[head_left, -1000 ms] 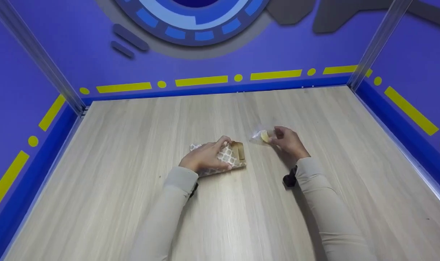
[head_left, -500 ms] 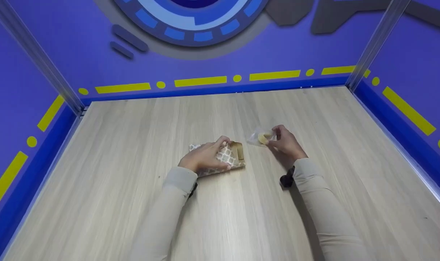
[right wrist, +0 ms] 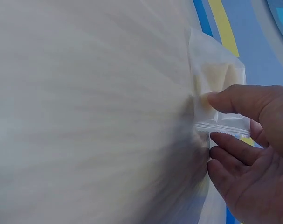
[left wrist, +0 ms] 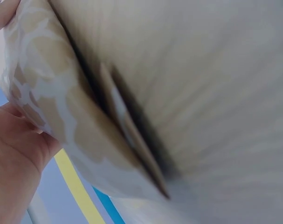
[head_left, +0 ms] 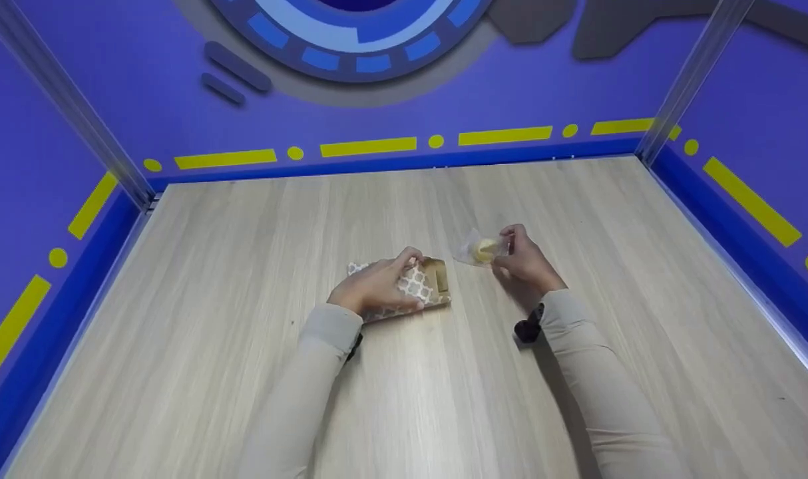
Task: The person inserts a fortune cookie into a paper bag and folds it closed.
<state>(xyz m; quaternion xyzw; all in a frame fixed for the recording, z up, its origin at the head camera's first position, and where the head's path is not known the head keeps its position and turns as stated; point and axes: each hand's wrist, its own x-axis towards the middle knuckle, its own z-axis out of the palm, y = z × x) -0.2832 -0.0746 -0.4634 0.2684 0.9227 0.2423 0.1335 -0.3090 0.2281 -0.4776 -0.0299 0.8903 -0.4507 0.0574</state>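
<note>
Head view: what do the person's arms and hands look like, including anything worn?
The left sleeve and right sleeve are long, plain and pale beige. The left hand and right hand are ungloved. A small black device sits by the right cuff; a black edge shows by the left cuff.

Shows a tan-and-white patterned box gripped by the left hand, with a thin flap along one edge, a pale surface at right, a yellow stripe below.

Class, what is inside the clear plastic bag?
A pale yellow, rounded item shows through the clear plastic bag. In the right wrist view, the right hand covers part, which cannot be seen.
</note>
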